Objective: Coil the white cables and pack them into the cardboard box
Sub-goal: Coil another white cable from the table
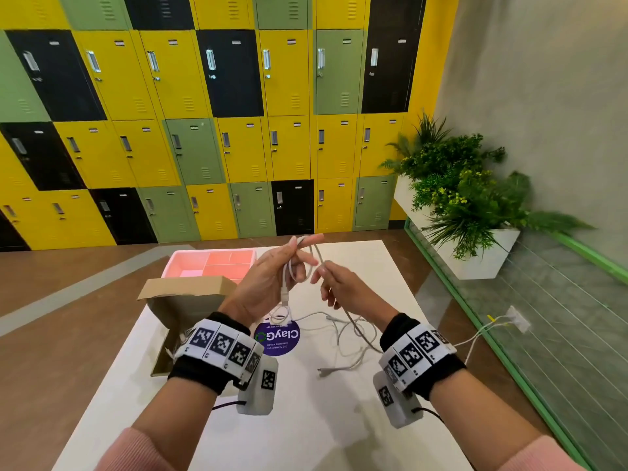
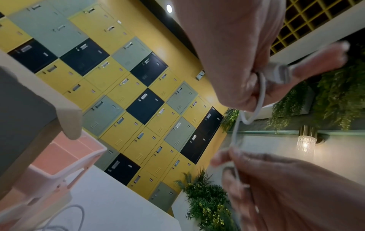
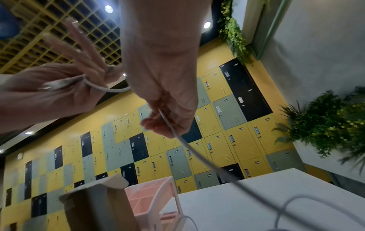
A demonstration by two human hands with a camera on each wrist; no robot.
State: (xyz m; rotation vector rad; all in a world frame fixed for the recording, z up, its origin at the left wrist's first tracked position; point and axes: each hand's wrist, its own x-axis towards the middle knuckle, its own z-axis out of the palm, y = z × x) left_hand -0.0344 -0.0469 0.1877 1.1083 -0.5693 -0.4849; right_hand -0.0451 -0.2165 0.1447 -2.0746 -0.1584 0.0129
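Above the table (image 1: 306, 419), I have my left hand (image 1: 268, 283) pinching one white cable (image 1: 317, 253) near its plug, a loop running over its raised fingers. My right hand (image 1: 346, 287), just to the right, pinches the same cable lower down; the slack falls to a loose tangle on the table. At near left stands the open cardboard box (image 1: 180, 300).

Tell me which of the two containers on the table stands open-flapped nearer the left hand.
The cardboard box, brown with its flap raised, sits just beside the left hand; the pink divided tray lies farther back.
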